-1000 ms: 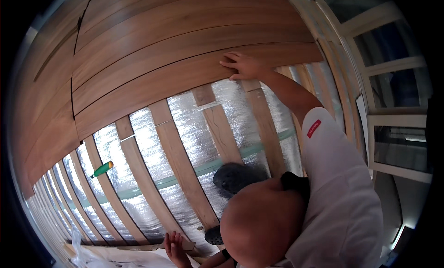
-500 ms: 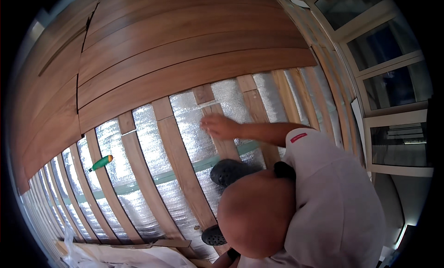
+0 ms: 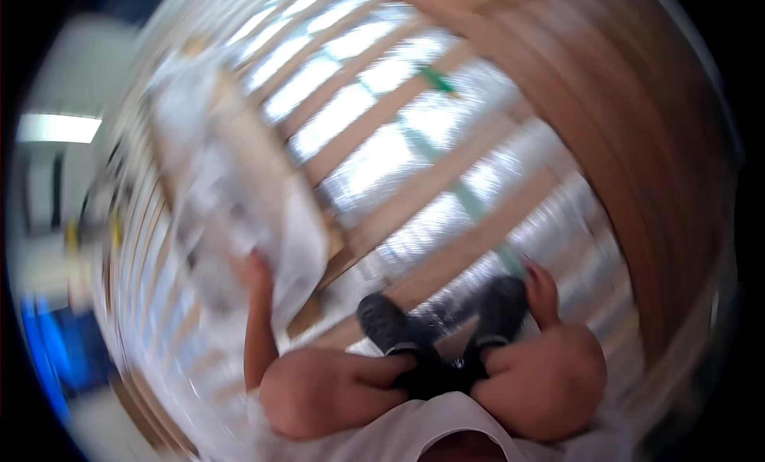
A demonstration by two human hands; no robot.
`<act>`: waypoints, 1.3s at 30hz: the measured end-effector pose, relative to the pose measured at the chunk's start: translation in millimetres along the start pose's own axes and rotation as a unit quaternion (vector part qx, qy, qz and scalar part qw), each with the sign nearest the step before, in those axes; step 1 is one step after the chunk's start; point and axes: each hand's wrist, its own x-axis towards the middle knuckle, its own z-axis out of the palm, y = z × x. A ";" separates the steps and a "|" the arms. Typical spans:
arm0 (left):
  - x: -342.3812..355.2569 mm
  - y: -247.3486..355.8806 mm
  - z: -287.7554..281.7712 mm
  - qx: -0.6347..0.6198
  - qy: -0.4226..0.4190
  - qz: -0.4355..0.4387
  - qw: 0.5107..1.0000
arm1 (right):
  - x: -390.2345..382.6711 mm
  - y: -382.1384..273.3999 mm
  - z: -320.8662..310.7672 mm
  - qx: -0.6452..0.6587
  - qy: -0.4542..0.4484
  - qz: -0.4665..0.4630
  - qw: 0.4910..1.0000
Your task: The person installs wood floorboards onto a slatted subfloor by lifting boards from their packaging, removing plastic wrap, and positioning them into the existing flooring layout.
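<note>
My left hand reaches to the near part of a long pack of boards in torn white plastic wrap. Its fingers are smeared by motion, so whether they grip the wrap or only touch it I cannot tell. Beside my right shoe and in front of my bent knee hangs my right hand. Nothing shows in it, but blur hides how its fingers are set. Farther off, a green tool with an orange end lies across a wooden batten.
Wooden battens run over silver foil, crossed by pale green tape. Laid brown floorboards cover the right side. A piece of cardboard lies by the pack. Blurred blue items stand at far left.
My view has swung left, bringing the wrapped pack to the middle left and the floorboards to the right. My left hand has come into view at the pack; my right has drawn back beside my shoe.
</note>
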 end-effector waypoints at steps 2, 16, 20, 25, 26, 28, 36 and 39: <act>-21.0 4.5 -58.9 0.109 -0.039 -0.003 0.993 | 10.3 -8.5 16.8 0.059 -0.019 0.014 0.998; -172.7 -135.1 -203.0 0.272 -0.143 -0.392 0.867 | 47.5 -18.0 -24.7 0.148 -0.085 0.077 0.982; -96.0 -44.4 -200.3 0.002 0.253 -0.070 0.965 | 62.1 -19.4 -17.8 -0.031 -0.120 0.054 0.991; -72.4 -120.0 -49.3 -0.099 -0.054 -0.282 0.953 | 50.1 -38.9 -53.0 -0.066 -0.127 0.101 0.985; -79.3 -138.2 -27.6 -0.166 0.021 -0.289 0.943 | 39.5 -34.8 -57.4 -0.060 -0.122 0.121 0.983; -73.7 -125.3 -9.9 -0.245 0.009 -0.322 0.914 | 6.1 -23.9 -73.9 -0.059 -0.106 0.169 0.978; -53.6 -11.8 -62.0 0.000 -0.024 -0.392 0.919 | -16.0 -35.8 -67.1 -0.030 -0.136 0.186 0.973; -60.4 -31.0 -66.7 -0.025 -0.069 -0.264 0.962 | 33.2 -56.1 -45.8 0.014 -0.178 0.123 0.976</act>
